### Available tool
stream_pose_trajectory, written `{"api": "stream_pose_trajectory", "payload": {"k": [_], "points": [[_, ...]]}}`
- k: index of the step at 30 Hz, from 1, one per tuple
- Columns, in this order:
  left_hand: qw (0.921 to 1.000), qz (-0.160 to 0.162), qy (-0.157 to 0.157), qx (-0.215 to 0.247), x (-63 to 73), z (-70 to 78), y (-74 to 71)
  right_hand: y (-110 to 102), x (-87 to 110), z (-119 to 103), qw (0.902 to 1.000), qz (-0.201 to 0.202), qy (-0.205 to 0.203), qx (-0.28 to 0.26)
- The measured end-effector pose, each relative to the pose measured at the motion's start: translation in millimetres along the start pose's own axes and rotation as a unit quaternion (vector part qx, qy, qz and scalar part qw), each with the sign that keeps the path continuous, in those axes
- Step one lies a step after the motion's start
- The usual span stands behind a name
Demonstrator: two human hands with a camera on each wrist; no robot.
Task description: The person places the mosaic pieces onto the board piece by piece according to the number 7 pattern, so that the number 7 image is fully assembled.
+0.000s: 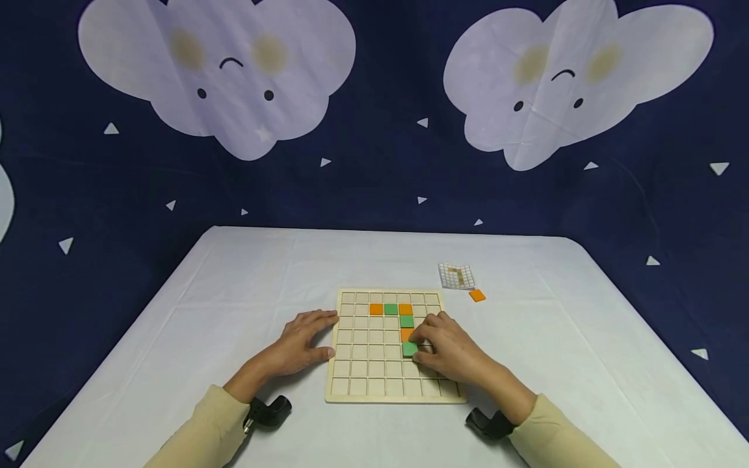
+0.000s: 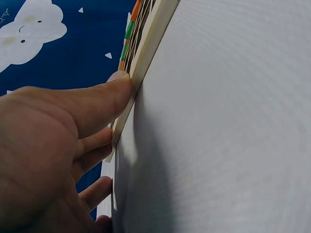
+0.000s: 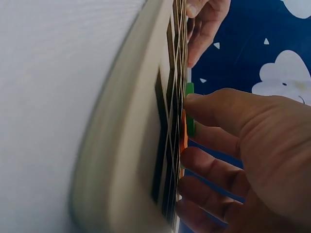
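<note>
A square wooden grid board lies on the table. Orange and green square tiles fill part of a row near its far edge, then run down a column toward me. The lowest of them, a green tile, is pinched between the thumb and fingers of my right hand; in the right wrist view this green tile stands slightly above the board. Just beyond it sits an orange tile, partly covered by my fingers. My left hand rests at the board's left edge, fingers extended, thumb and fingertips touching the rim.
A small printed pattern card lies past the board's far right corner. Beside it is a loose orange tile. A white cloth covers the table, and a dark blue cloud-print curtain hangs behind it.
</note>
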State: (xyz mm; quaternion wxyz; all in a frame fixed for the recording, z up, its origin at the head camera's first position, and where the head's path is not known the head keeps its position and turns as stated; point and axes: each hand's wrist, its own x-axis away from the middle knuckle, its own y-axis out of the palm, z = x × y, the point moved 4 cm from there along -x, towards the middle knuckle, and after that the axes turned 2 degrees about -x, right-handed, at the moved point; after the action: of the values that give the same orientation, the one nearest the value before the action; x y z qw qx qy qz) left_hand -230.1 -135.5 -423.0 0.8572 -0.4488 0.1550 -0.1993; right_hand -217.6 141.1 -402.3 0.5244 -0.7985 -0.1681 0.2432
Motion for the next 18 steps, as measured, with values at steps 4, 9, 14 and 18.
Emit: {"api": "stream_pose_trajectory", "payload": {"k": [4,9,14,18], "points": [[1.0000,0.000,-0.002,0.001,0.2,-0.4,-0.2,-0.4,0.0,-1.3,1.0000,-0.002,-0.002,0.002],[1.0000,0.002,0.002,-0.004,-0.2,-0.5,-0.7,-0.5,-0.2,-2.0,1.0000,-0.001,-0.004,0.005],[1.0000,0.003,0.003,-0.004,-0.4,-0.1,-0.5,-0.3,-0.4,-2.7,0.9999,0.001,-0.006,0.009],[1.0000,0.002,0.003,-0.001,0.0,0.0,-0.4,0.3,-0.3,-2.6,0.9999,-0.003,-0.004,0.009]]}}
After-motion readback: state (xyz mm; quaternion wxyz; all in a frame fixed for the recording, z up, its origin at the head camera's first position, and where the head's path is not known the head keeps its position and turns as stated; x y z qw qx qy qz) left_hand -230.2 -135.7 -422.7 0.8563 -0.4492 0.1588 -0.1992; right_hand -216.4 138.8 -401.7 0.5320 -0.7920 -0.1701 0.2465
